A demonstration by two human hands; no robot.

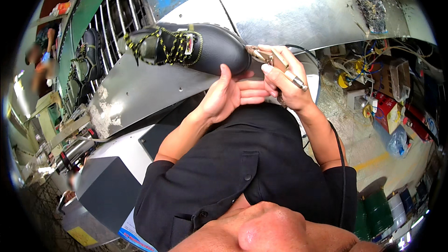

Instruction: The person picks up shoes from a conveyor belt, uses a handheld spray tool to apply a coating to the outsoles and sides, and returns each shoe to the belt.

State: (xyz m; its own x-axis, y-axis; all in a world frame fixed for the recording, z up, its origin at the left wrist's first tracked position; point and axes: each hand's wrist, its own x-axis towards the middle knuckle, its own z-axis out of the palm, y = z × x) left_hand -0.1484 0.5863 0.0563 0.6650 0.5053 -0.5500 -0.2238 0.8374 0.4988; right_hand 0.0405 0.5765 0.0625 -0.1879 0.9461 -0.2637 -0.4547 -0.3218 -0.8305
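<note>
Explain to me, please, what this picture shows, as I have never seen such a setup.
There is no robot: these are two bare hands, seen from above by a wide fisheye camera worn on the head, which bends straight edges. A black shoe with yellow-and-black laces lies on a metal table. The right hand holds a metal tool, its tip beside the shoe's toe. The left hand is open at the toe; whether it supports the shoe is unclear.
</note>
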